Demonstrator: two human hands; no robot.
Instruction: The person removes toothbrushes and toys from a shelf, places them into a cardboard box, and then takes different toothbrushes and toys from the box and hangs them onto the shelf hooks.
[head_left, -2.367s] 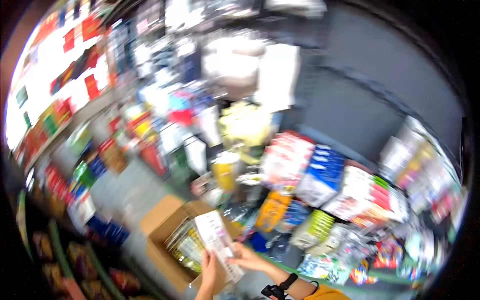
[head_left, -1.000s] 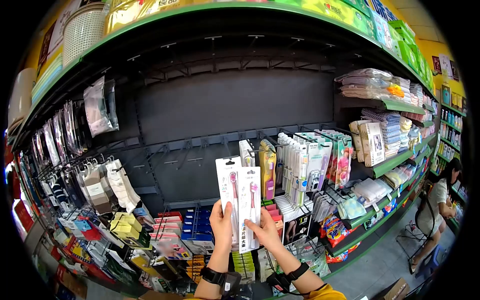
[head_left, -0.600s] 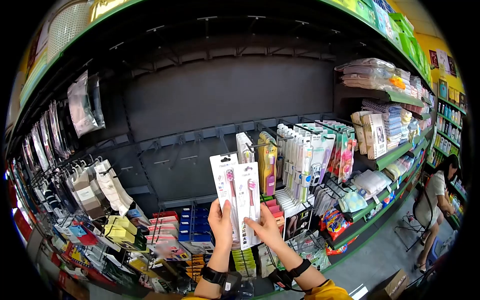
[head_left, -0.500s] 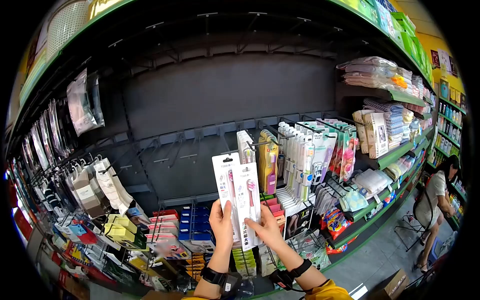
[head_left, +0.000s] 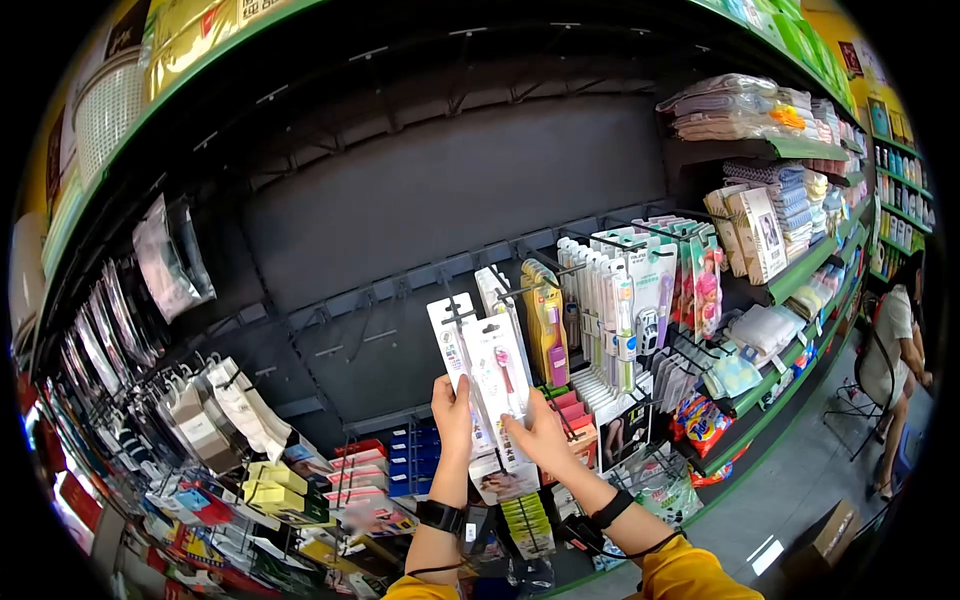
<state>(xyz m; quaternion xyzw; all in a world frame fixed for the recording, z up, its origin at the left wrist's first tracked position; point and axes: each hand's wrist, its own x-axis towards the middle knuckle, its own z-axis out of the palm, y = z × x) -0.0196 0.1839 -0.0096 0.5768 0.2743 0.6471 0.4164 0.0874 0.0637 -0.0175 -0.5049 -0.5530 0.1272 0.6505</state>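
Observation:
My left hand [head_left: 452, 418] is closed on a white toothbrush pack [head_left: 453, 345], thumb along its edge. A peg hook [head_left: 459, 318] overlaps the upper end of this pack. My right hand [head_left: 540, 432] grips a second toothbrush pack [head_left: 498, 362], which has a pink-headed brush behind its clear window; the thumb presses on its front. The two packs stand almost upright side by side, the right one overlapping the left. Just behind them hang more white toothbrush packs [head_left: 492, 288] and a yellow-backed toothbrush pack [head_left: 549, 325].
Further toothbrush packs [head_left: 622, 300] hang on hooks to the right. Folded towels [head_left: 785, 205] fill green-edged shelves beyond. Socks [head_left: 245, 408] and boxed goods hang low left. A seated person [head_left: 895, 350] is at far right, with a cardboard box [head_left: 825, 540] on the floor.
The view has tilted and shifted. Both hands have brought the packs closer to the rack, and the left pack's top now meets the hook in view.

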